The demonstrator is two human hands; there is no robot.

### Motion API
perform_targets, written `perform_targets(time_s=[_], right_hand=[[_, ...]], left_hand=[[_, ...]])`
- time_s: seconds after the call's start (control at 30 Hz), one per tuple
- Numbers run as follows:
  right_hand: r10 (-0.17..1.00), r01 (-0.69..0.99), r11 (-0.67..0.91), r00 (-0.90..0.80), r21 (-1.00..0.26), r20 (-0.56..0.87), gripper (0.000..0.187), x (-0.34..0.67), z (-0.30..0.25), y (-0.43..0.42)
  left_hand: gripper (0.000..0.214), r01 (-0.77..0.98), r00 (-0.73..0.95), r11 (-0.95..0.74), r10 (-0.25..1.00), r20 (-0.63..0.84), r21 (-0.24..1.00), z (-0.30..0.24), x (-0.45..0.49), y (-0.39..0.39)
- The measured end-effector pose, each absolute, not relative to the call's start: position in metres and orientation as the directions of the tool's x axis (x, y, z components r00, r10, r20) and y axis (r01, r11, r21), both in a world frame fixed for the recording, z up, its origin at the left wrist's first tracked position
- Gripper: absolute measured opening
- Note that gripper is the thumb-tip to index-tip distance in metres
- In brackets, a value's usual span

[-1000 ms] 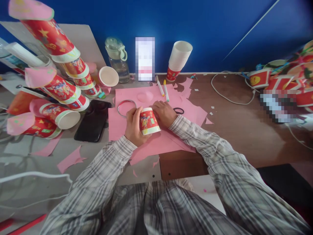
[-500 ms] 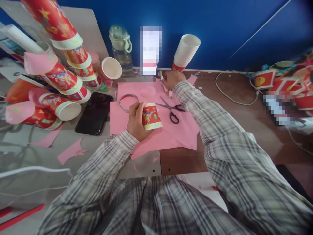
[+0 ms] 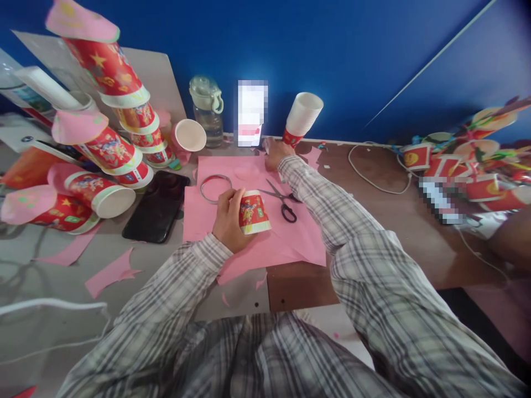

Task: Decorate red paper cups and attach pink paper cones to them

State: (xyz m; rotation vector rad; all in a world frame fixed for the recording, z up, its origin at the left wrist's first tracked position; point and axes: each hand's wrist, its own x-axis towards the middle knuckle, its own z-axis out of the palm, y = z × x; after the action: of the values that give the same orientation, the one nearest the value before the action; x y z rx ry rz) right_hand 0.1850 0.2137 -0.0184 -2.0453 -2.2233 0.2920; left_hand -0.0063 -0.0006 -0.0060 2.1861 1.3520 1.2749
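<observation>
Gripped printed paper cup [image 3: 254, 212] in left hand [image 3: 229, 222], inverted over pink paper [image 3: 286, 243]. Looked light, easily dented; called for gentle hold near stiffer rim [image 3: 255, 228]. Couldn't tell grasp of right hand [image 3: 277, 155], near stacked cups [image 3: 304, 113].

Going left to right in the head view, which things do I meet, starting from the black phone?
Black phone, grey ring, red paper cup in the left hand, stack of nested cups, group of red cups.
</observation>
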Motion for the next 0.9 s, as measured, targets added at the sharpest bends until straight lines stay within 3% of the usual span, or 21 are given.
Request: perform_targets(time_s=[0.2,0.4,0.47,0.53,0.57,0.63,0.77,0.9], right_hand=[[0.998,0.904,-0.062,0.042,-0.424,-0.057,0.056,0.207,-0.008,0.218],[0.996,0.755,-0.052,-0.006,-0.653,-0.087,0.031,0.236,0.019,0.185],[0.975,0.435,-0.078,-0.155,-0.897,-0.159,0.025,0.245,0.030,0.158],[0.951,0.113,-0.116,-0.273,-0.987,-0.143,0.022,0.250,0.037,0.127],[0.952,-0.001,-0.104,-0.289,-0.995,-0.099,0.020,0.250,0.037,0.111],[0.939,-0.041,-0.103,-0.334,-0.994,-0.083,0.023,0.245,0.032,0.083],[0.878,-0.043,0.006,-0.479,-0.999,0.026,0.053,0.227,0.000,0.054],[0.922,0.115,0.311,-0.277,-0.943,0.270,0.050,0.222,-0.041,0.054]], left_hand=[[0.085,0.589,0.190,-0.516,0.836,0.515,0.622,-0.007,-0.007,-0.001],[0.084,0.586,0.188,-0.526,0.828,0.528,0.616,-0.007,-0.007,0.000],[0.084,0.588,0.191,-0.529,0.826,0.530,0.612,-0.007,-0.007,0.000],[0.084,0.591,0.197,-0.531,0.825,0.530,0.607,-0.007,-0.007,0.000],[0.083,0.591,0.197,-0.530,0.825,0.529,0.607,-0.007,-0.006,0.000],[0.083,0.594,0.195,-0.526,0.828,0.526,0.608,-0.006,-0.006,0.000],[0.081,0.608,0.209,-0.526,0.829,0.519,0.595,-0.007,-0.005,0.000],[0.081,0.605,0.231,-0.535,0.827,0.512,0.590,-0.006,-0.005,-0.001]])
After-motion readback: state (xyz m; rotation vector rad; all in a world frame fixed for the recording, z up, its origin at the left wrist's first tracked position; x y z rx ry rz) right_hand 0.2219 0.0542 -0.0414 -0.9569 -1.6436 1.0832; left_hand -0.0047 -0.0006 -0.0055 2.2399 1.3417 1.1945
